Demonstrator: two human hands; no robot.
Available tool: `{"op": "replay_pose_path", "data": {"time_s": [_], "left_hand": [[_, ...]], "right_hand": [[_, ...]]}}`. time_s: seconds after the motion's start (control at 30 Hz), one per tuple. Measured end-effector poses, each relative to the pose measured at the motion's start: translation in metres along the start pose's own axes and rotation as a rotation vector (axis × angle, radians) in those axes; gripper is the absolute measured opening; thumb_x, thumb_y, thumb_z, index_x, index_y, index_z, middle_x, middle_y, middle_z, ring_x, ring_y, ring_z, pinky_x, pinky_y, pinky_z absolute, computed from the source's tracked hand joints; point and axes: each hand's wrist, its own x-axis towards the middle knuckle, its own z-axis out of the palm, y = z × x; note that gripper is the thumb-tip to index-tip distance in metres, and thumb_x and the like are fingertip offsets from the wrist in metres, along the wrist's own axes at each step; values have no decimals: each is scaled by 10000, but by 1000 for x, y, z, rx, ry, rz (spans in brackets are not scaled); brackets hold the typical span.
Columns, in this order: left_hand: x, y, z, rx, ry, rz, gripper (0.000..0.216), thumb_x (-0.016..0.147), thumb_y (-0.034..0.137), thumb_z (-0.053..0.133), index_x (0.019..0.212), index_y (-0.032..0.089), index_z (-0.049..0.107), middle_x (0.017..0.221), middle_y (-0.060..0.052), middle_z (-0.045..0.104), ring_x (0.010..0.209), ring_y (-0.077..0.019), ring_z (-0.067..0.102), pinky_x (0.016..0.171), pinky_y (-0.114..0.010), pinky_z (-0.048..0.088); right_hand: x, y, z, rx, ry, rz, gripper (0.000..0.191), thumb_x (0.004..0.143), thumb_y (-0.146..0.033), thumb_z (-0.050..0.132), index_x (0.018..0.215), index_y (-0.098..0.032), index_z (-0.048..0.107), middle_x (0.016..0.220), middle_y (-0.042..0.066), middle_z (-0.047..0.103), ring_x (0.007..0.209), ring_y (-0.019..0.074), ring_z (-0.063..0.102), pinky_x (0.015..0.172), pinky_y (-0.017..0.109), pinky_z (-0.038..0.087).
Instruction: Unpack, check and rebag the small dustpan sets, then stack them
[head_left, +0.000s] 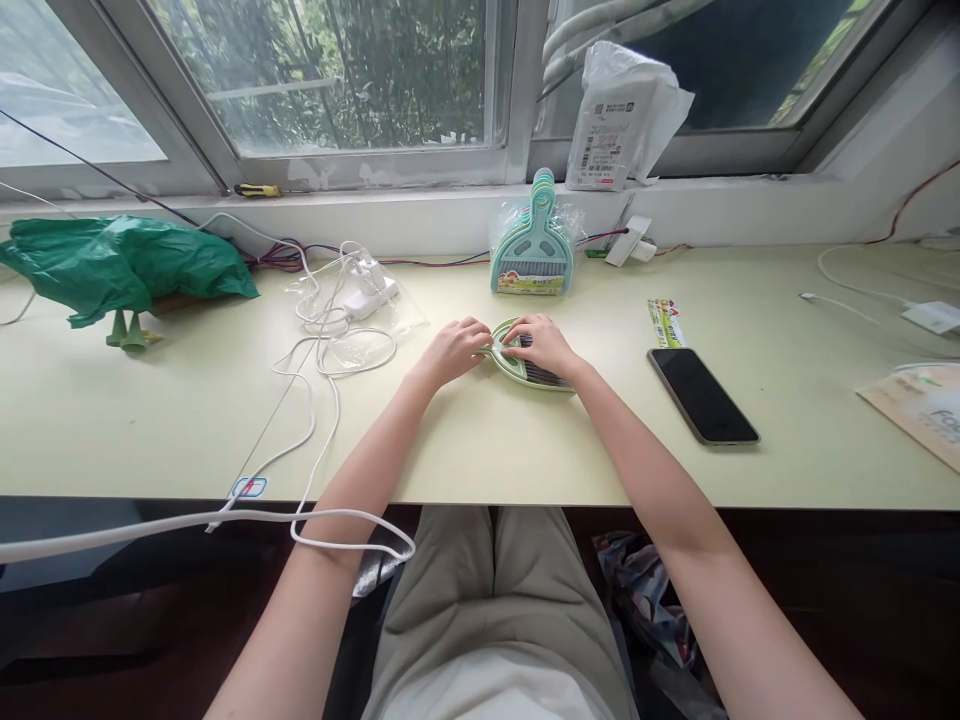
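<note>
A small green dustpan point(517, 376) lies flat on the desk with a dark-bristled brush point(541, 375) nested in it, its handle pointing left. My left hand point(456, 352) is closed around the handle end, fingertips overlapping it. From the right, my right hand point(546, 347) has its bent fingers gripping the brush near the base of its handle, covering part of it. Behind my hands, a stack of similar dustpan-and-brush sets point(532, 245) leans upright in clear plastic. A printed label card point(665, 322) lies to the right.
A black phone point(703, 396) lies right of my hands. Tangled white cables point(322, 350) and a power strip point(370, 298) spread at left, one cable crossing my left forearm. Farther left is a green plastic bag point(127, 262). A paper packet point(919, 405) sits at the right edge.
</note>
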Motion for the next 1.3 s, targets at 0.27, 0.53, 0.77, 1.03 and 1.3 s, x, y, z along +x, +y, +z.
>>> {"op": "replay_pose_path", "data": {"time_s": [0.27, 0.53, 0.77, 1.03, 1.3], "left_hand": [[-3, 5, 9, 52, -66, 26, 242, 919, 120, 475, 1071, 178, 655, 1198, -105, 676, 1080, -170, 641, 839, -261, 493], [-3, 14, 8, 167, -118, 62, 339, 911, 33, 404, 1141, 145, 626, 1329, -134, 603, 1145, -187, 633, 801, -255, 504], [-2, 18, 9, 189, -130, 89, 368, 899, -4, 377, 1150, 112, 621, 1318, -166, 602, 1157, -210, 629, 821, -281, 502], [-3, 12, 14, 179, -106, 89, 329, 915, 35, 401, 1138, 111, 630, 1298, -156, 620, 1165, -213, 628, 877, -304, 514], [-3, 2, 18, -2, 202, -29, 292, 928, 164, 441, 1142, 207, 635, 1349, -98, 587, 1324, -218, 492, 1201, -450, 276]], "right_hand": [[1, 3, 4, 59, 14, -15, 171, 758, -385, 725, 860, -253, 762, 1091, 44, 687, 1080, 267, 546, 946, 414, 390], [1, 5, 3, 55, 0, -17, 137, 751, -358, 729, 830, -248, 756, 1061, 41, 689, 1073, 270, 539, 946, 417, 395], [0, 4, -1, 0, -21, -25, 142, 759, -357, 732, 846, -248, 755, 1065, 47, 685, 1058, 265, 538, 922, 405, 404], [-2, -1, -2, -109, -24, -47, 177, 816, -378, 687, 928, -265, 764, 1116, 62, 680, 1108, 284, 531, 926, 427, 400], [-5, -12, -6, -119, 108, -46, 145, 804, -350, 691, 877, -244, 759, 1074, 58, 684, 1056, 273, 539, 925, 434, 383]]}}
